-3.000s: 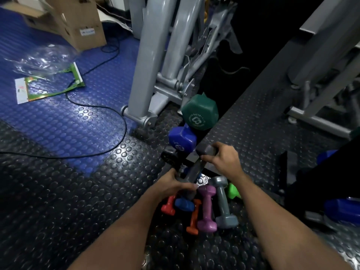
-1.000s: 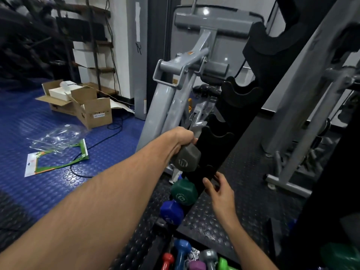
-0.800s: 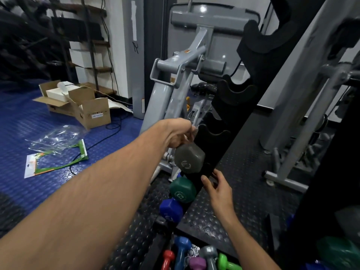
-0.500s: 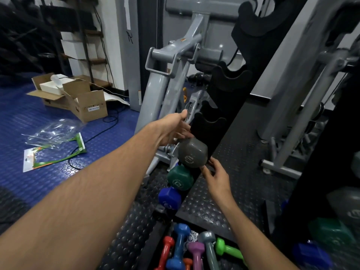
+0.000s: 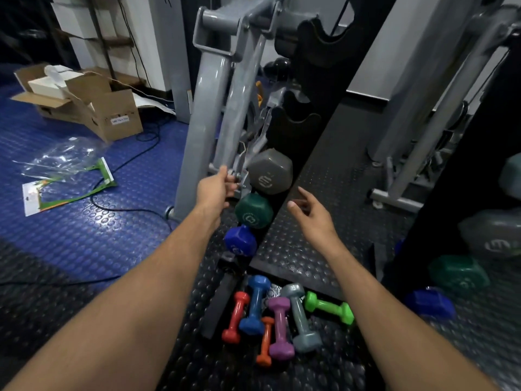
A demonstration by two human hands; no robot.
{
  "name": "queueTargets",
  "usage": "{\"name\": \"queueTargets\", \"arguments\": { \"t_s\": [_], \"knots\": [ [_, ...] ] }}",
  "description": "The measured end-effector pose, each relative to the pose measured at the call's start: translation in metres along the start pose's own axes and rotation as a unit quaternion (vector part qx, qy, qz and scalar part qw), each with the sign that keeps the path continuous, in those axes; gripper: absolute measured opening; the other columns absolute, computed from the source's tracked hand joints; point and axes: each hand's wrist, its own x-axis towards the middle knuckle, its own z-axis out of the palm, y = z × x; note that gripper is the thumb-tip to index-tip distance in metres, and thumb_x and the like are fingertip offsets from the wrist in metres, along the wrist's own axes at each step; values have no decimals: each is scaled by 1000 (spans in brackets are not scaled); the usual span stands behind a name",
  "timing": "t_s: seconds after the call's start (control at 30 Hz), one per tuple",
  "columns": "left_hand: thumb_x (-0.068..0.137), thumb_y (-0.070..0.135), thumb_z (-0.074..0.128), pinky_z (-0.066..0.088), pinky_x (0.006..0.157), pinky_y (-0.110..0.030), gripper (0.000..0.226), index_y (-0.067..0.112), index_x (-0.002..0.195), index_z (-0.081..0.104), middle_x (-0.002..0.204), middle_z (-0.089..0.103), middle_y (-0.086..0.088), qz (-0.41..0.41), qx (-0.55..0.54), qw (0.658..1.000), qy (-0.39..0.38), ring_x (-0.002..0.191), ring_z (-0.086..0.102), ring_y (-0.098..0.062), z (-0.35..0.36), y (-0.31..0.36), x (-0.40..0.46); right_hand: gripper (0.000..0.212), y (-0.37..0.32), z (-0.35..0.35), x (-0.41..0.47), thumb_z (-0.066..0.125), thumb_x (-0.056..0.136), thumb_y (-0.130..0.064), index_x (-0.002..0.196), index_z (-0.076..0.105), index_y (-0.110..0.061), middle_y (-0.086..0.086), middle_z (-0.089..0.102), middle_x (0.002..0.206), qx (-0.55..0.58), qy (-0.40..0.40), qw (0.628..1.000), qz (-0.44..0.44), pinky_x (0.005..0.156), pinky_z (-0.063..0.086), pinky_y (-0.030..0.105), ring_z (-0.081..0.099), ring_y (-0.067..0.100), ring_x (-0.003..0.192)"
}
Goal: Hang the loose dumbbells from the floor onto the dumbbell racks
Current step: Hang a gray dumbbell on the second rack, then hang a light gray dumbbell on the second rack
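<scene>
A grey dumbbell (image 5: 269, 172) rests in the black upright rack (image 5: 298, 119), above a green dumbbell (image 5: 253, 211) and a blue dumbbell (image 5: 241, 241). My left hand (image 5: 215, 189) hovers just left of the grey one, fingers loose, holding nothing. My right hand (image 5: 311, 214) is open to the right of the rack, apart from it. On the floor below lie several small loose dumbbells: red (image 5: 235, 317), blue (image 5: 255, 304), orange (image 5: 265, 341), purple (image 5: 280, 327), grey (image 5: 300, 317), lime green (image 5: 329, 306).
A grey exercise machine frame (image 5: 214, 94) stands close behind the rack. A second rack (image 5: 465, 235) at the right holds grey, green and blue dumbbells. An open cardboard box (image 5: 93, 105), plastic wrapping (image 5: 59, 159) and a black cable (image 5: 124, 165) lie on the blue floor at left.
My left hand carried the grey dumbbell up from the floor, set it in the rack above the green one and let go. Both hands have drawn back from it.
</scene>
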Motion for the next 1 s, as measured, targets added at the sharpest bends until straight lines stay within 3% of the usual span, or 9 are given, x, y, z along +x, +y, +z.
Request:
{"name": "queueTargets", "arguments": {
  "t_s": [0.1,0.2,0.27,0.4,0.53,0.63,0.77,0.87,1.0],
  "knots": [
    [95,36,54,47,71,-37,33,8,88,71,74,69,-6,-25,-9,996,84,70,61,-26,-6,-60,-3,51,28,0,-5,61,100,-38,148,50,-25,-17,62,106,-40,-7,998,46,78,45,16,58,-4,94],
    [97,23,49,53,93,-46,38,-5,113,67,108,71,-27,-65,65,985,149,105,66,-44,-3,-129,-22,45,68,1,-13,62,99,-37,140,59,-19,-3,68,121,-78,-28,991,101,84,46,23,62,9,99],
    [97,22,51,54,90,-42,39,-6,116,69,116,70,-28,-130,135,963,193,110,67,-45,9,-179,-37,39,97,0,-19,64,98,-34,132,66,-15,2,70,124,-97,-53,985,132,93,46,25,63,14,108],
    [71,32,65,62,61,-43,36,1,87,74,73,72,-15,-263,111,958,31,65,70,-32,47,-281,-52,20,153,0,-32,65,97,-31,108,77,-19,-2,73,104,-110,-73,972,192,87,50,27,66,15,99],
    [81,21,71,48,51,-25,23,4,96,74,69,63,-8,-300,135,940,-87,55,59,-23,90,-317,-73,19,207,2,-48,63,95,-26,79,72,-26,0,74,86,-116,-105,954,254,87,60,40,72,24,91],
    [78,33,70,50,56,-36,47,1,112,65,85,64,-20,-326,159,925,-116,76,66,-34,120,-333,-77,20,237,5,-61,60,93,-24,79,74,-18,8,75,86,-141,-111,945,274,79,57,38,73,28,87],
    [93,24,61,54,87,-33,32,1,115,65,107,63,-13,-305,258,910,-107,110,64,-34,142,-350,-74,23,271,9,-69,58,96,-20,83,74,-12,10,68,87,-190,-151,930,277,75,46,30,60,19,85],
    [95,18,62,57,94,-40,35,-4,121,69,120,72,-18,-303,295,897,-124,113,68,-32,151,-370,-69,22,289,9,-71,60,95,-16,93,77,-3,15,75,97,-193,-141,933,270,77,47,32,68,25,93],
    [89,32,74,57,92,-39,49,-2,124,67,122,72,-19,-319,275,903,-84,111,70,-33,163,-397,-65,19,297,4,-60,60,95,-18,88,75,-10,7,73,82,-166,-121,940,274,62,49,25,63,16,71]
  ]
}}
